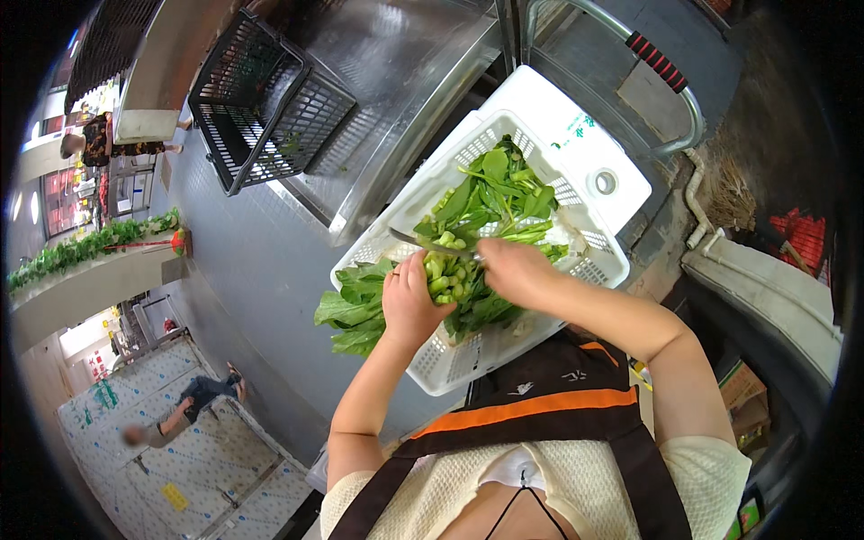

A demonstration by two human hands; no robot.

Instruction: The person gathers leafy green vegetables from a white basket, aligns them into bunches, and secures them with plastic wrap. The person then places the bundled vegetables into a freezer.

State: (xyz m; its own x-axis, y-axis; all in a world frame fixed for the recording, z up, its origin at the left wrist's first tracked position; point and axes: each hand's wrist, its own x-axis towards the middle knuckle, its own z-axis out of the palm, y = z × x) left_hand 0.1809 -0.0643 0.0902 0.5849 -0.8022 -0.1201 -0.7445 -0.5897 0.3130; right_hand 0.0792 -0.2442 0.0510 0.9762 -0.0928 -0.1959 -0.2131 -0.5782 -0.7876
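Note:
My left hand [408, 297] is closed around a bunch of leafy greens [361, 304]. Its leaves spread out to the left, past the rim of a white plastic basket [439, 386], and its pale cut stem ends face right. In my right hand [516, 273] is a knife with a curved metal blade [432, 246]; the handle is mostly hidden by my fingers. The blade lies across the top of the stems, close to my left fingers. More loose greens [496, 185] lie in the far half of the basket, and some leaves are under my hands.
Beneath the basket is a white box [540, 101] bearing writing. A trolley handle [658, 64] rises behind it. A black shopping basket [270, 121] stands on a steel counter [398, 40]. Two people [98, 142] are far off at left, one near patterned panels [182, 459].

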